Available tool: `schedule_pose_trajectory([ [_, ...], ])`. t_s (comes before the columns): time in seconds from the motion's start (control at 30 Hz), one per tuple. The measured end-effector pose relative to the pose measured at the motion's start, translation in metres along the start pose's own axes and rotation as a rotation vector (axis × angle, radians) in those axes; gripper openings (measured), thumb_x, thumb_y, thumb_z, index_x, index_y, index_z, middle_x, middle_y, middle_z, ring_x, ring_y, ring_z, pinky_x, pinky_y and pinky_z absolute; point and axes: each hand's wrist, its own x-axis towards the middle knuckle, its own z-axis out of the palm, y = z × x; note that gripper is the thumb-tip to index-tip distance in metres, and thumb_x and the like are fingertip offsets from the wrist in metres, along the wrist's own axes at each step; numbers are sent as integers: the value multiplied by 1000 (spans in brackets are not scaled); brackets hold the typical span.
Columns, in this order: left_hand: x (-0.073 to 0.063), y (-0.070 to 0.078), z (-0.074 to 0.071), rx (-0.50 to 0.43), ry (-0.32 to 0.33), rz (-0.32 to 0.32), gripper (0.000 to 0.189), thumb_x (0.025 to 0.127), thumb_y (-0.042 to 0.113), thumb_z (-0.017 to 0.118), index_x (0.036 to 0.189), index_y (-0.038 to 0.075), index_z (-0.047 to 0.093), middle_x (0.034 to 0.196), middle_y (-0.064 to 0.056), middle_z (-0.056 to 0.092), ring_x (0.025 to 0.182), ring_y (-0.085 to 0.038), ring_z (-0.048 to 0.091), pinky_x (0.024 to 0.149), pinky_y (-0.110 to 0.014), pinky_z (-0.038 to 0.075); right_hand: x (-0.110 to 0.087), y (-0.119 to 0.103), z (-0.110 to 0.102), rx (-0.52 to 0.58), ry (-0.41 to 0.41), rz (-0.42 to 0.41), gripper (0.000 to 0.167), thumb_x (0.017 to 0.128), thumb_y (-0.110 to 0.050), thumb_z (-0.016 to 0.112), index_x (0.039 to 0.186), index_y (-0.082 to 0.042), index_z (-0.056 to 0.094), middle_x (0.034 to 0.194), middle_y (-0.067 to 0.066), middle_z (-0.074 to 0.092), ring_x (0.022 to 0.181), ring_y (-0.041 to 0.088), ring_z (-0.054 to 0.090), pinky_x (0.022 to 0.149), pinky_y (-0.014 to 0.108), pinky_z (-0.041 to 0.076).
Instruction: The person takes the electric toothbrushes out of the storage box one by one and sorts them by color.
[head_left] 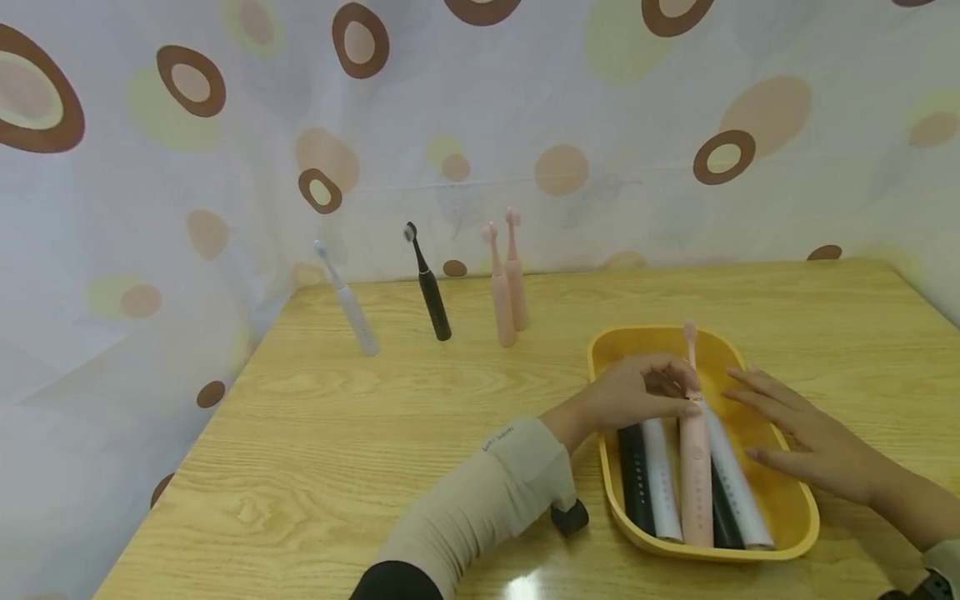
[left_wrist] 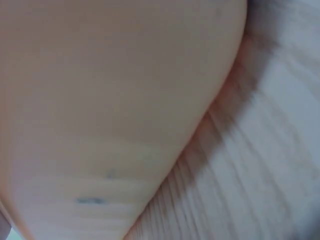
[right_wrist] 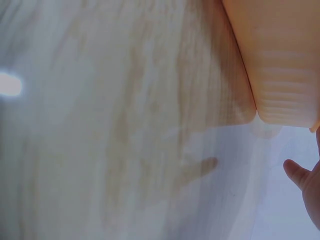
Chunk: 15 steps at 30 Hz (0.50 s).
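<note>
My left hand [head_left: 637, 392] reaches over the left side of a yellow plastic basket [head_left: 802, 529]. Its thumb and fingers pinch a pink electric toothbrush [head_left: 697, 475] near the neck, below the small brush head. The brush's body lies among white toothbrushes [head_left: 738, 483] and black toothbrushes [head_left: 636, 479] in the basket; several of their heads are hidden. With fingers spread and straight, my right hand [head_left: 813, 437] hovers at or rests on the basket's right rim; contact is unclear. In the right wrist view, part of that hand [right_wrist: 311, 187] shows beside the basket's wall [right_wrist: 285, 65].
Toward the back of the wood-grain table [head_left: 360, 467] stand a white toothbrush [head_left: 352, 308], a black toothbrush [head_left: 432, 300] and two pink toothbrushes [head_left: 501, 304]. A patterned cloth [head_left: 480, 108] hangs behind. The left wrist view is mostly filled by a blurred tan surface.
</note>
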Motion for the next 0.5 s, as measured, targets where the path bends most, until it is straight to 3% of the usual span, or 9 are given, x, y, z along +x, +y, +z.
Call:
schedule_pose_trajectory([
  [0.13,-2,4,4,-123,2,1,23,76,-3,62,95,0,48,85,3,51,78,-2,54,72,-18,45,-1,0,-1,3,0,11,59,78,-3,59,131,-6,34,141,12,14,127,8,-2,87,68,5],
  [0.27,-5,8,6,-239,-6,-17,33,77,-7,58,107,-3,44,91,-2,53,78,-3,54,71,-21,47,0,-1,-2,-20,10,11,58,78,-5,60,131,-7,35,141,9,15,127,7,-1,92,63,3],
  [0.4,-10,10,8,-202,-58,-23,36,82,-4,53,117,0,43,98,-3,54,80,-1,52,74,-19,45,0,-1,-2,-32,15,-10,59,77,-4,60,131,-7,35,141,9,16,128,9,-1,97,54,1],
  [0.5,-15,12,11,-146,-99,-21,34,84,-1,52,117,1,45,99,1,53,82,1,50,75,-17,43,0,-1,-1,-17,9,-1,59,78,-4,60,131,-8,35,141,8,15,128,9,-1,94,59,2],
])
